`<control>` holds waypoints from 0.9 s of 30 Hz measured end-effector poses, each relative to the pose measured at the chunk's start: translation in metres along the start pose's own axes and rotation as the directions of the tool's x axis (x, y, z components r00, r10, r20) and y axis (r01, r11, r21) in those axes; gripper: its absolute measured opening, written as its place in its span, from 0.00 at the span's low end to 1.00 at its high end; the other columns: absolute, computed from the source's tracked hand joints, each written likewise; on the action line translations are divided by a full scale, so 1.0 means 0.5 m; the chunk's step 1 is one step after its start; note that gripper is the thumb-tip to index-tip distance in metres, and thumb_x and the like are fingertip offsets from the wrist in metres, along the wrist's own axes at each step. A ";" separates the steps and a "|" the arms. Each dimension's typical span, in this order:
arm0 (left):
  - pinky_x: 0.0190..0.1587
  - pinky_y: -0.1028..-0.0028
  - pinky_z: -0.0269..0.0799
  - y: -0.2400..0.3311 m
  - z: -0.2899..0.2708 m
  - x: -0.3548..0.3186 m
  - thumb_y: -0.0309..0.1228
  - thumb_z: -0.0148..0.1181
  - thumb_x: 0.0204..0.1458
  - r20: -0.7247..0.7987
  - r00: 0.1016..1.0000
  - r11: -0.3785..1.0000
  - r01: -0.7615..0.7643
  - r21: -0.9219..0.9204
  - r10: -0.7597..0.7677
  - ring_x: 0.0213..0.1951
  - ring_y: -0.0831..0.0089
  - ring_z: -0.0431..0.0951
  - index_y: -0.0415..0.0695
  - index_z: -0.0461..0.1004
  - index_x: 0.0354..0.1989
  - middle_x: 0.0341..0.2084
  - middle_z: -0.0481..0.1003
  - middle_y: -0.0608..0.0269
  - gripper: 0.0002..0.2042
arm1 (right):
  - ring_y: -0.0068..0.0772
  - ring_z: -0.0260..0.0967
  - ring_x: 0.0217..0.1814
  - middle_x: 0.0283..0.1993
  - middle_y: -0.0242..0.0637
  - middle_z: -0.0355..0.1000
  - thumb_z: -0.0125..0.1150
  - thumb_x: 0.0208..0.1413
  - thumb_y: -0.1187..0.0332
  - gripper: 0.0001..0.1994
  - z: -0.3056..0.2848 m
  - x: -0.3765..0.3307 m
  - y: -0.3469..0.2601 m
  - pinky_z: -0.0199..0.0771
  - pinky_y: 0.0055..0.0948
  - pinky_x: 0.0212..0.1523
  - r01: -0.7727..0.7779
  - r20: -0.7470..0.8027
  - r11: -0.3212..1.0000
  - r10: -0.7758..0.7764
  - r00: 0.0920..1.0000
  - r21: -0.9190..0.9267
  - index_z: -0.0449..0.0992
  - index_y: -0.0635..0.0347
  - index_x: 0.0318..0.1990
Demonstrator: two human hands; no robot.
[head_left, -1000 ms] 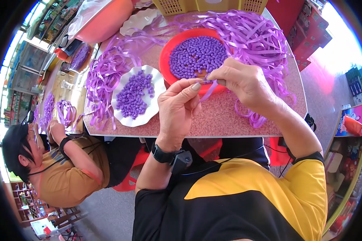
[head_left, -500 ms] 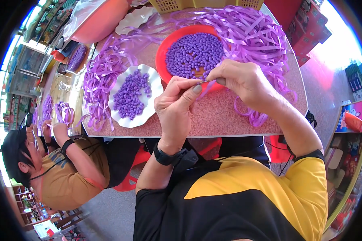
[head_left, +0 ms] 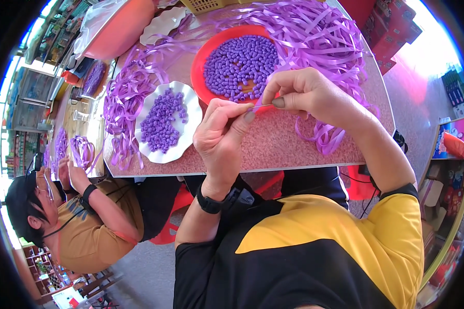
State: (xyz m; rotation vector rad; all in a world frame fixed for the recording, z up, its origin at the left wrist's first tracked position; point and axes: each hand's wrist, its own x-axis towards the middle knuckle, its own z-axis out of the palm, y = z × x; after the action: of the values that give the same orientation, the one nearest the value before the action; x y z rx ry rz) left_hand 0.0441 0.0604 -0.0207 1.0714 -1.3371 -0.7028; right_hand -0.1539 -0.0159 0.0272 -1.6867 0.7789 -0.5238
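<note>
A thin purple ribbon strip is pinched between my left hand and my right hand, which meet above the speckled pink table. Just behind them stands a red bowl full of small purple folded pieces. A white scalloped plate to the left holds more of the same pieces. Loose purple ribbons lie heaped over the back and right of the table.
Another person in a tan shirt sits at my left, hands on purple ribbon at a neighbouring table. A pink basin and a white plate stand at the back. Shelves with goods line both sides.
Both hands have kept working the ribbon strip together above the table's front. The view has shifted a little, so the bowl and plate sit lower in the picture.
</note>
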 end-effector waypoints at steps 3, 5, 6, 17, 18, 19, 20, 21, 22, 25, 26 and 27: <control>0.33 0.82 0.64 0.003 0.000 -0.002 0.17 0.66 0.49 0.002 1.000 1.000 -0.012 -0.005 0.012 0.30 0.82 0.69 0.36 0.80 0.36 0.29 0.72 0.69 0.06 | 0.11 0.56 0.24 0.22 0.20 0.63 0.62 0.56 0.73 0.04 0.000 -0.003 0.005 0.55 0.18 0.24 0.042 -0.007 0.999 -0.042 0.999 -0.033 0.79 0.59 0.38; 0.31 0.81 0.64 0.007 -0.001 -0.004 0.17 0.66 0.49 0.017 0.998 0.996 -0.059 0.068 0.058 0.29 0.81 0.69 0.36 0.80 0.36 0.29 0.72 0.68 0.06 | 0.12 0.55 0.24 0.22 0.21 0.63 0.64 0.54 0.74 0.04 0.000 -0.005 0.007 0.55 0.20 0.25 0.075 -0.005 0.996 -0.076 0.997 -0.046 0.79 0.62 0.37; 0.31 0.81 0.64 0.007 0.000 -0.004 0.17 0.66 0.49 0.021 0.998 0.996 -0.058 0.069 0.057 0.29 0.81 0.69 0.36 0.80 0.36 0.29 0.72 0.68 0.06 | 0.12 0.55 0.23 0.21 0.21 0.63 0.64 0.54 0.74 0.04 -0.001 -0.005 0.004 0.55 0.20 0.25 0.035 -0.005 0.999 -0.035 0.999 -0.026 0.79 0.61 0.37; 0.33 0.84 0.61 0.016 0.016 -0.026 0.17 0.66 0.49 0.052 0.993 0.967 -0.118 0.227 0.109 0.29 0.84 0.66 0.36 0.80 0.39 0.29 0.70 0.71 0.09 | 0.10 0.56 0.17 0.20 0.20 0.63 0.65 0.54 0.68 0.06 -0.008 -0.002 0.025 0.55 0.17 0.19 -0.145 0.052 0.986 0.141 0.989 0.077 0.76 0.59 0.30; 0.33 0.84 0.61 0.014 0.018 -0.026 0.17 0.66 0.49 0.054 0.992 0.966 -0.120 0.227 0.110 0.29 0.84 0.66 0.36 0.80 0.39 0.29 0.70 0.71 0.09 | 0.10 0.56 0.18 0.20 0.20 0.62 0.65 0.53 0.68 0.06 -0.006 -0.004 0.025 0.55 0.17 0.19 -0.139 0.042 0.987 0.136 0.990 0.075 0.76 0.59 0.30; 0.33 0.84 0.61 0.009 0.020 -0.026 0.17 0.66 0.49 0.022 0.997 0.983 -0.071 0.171 0.068 0.29 0.84 0.66 0.36 0.79 0.39 0.28 0.69 0.72 0.09 | 0.10 0.57 0.18 0.20 0.20 0.62 0.65 0.53 0.68 0.06 -0.005 -0.004 0.025 0.55 0.17 0.19 -0.132 0.033 0.989 0.130 0.991 0.072 0.76 0.59 0.30; 0.33 0.84 0.61 0.007 0.021 -0.026 0.17 0.66 0.49 -0.007 1.000 0.993 -0.024 0.112 0.025 0.29 0.85 0.65 0.36 0.79 0.40 0.28 0.68 0.73 0.09 | 0.10 0.57 0.18 0.20 0.20 0.62 0.65 0.53 0.68 0.06 -0.005 -0.005 0.026 0.55 0.17 0.19 -0.129 0.033 0.989 0.127 0.991 0.071 0.76 0.59 0.30; 0.33 0.84 0.61 0.008 0.019 -0.026 0.17 0.66 0.49 -0.008 1.000 0.993 -0.026 0.113 0.028 0.29 0.85 0.65 0.36 0.79 0.40 0.28 0.68 0.73 0.09 | 0.10 0.56 0.18 0.20 0.20 0.62 0.65 0.53 0.68 0.05 -0.006 -0.005 0.029 0.55 0.16 0.19 -0.131 0.035 0.989 0.129 0.991 0.074 0.76 0.59 0.30; 0.33 0.84 0.61 0.009 0.017 -0.025 0.17 0.67 0.49 0.021 0.997 0.983 -0.073 0.168 0.070 0.29 0.85 0.65 0.36 0.79 0.39 0.28 0.67 0.73 0.09 | 0.10 0.56 0.18 0.20 0.20 0.62 0.64 0.53 0.68 0.05 -0.007 -0.005 0.030 0.55 0.16 0.19 -0.134 0.037 0.988 0.131 0.991 0.077 0.76 0.59 0.30; 0.32 0.84 0.61 0.012 0.017 -0.022 0.17 0.67 0.48 0.045 0.991 0.963 -0.131 0.233 0.124 0.28 0.86 0.64 0.36 0.79 0.38 0.28 0.67 0.73 0.09 | 0.10 0.56 0.18 0.20 0.20 0.62 0.64 0.53 0.70 0.04 -0.005 -0.006 0.029 0.54 0.16 0.19 -0.128 0.024 0.988 0.126 0.992 0.083 0.77 0.59 0.30; 0.32 0.84 0.60 0.014 0.017 -0.022 0.17 0.67 0.48 0.037 0.990 0.960 -0.140 0.244 0.135 0.28 0.86 0.64 0.36 0.79 0.38 0.27 0.67 0.74 0.09 | 0.10 0.56 0.18 0.20 0.20 0.62 0.64 0.53 0.70 0.04 -0.004 -0.005 0.030 0.54 0.16 0.19 -0.123 0.024 0.989 0.122 0.992 0.081 0.77 0.59 0.30; 0.32 0.84 0.60 0.016 0.018 -0.021 0.17 0.67 0.48 0.035 0.990 0.959 -0.144 0.246 0.139 0.28 0.86 0.64 0.36 0.79 0.38 0.27 0.67 0.74 0.09 | 0.10 0.56 0.18 0.20 0.19 0.62 0.64 0.53 0.69 0.04 -0.003 -0.003 0.032 0.53 0.16 0.19 -0.087 0.019 0.994 0.086 0.996 0.061 0.77 0.59 0.31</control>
State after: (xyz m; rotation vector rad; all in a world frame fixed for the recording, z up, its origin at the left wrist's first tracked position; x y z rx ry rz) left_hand 0.0324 0.0712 -0.0184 1.1546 -1.5298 -0.4472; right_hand -0.1596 -0.0176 0.0121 -1.5916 0.8119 -0.4687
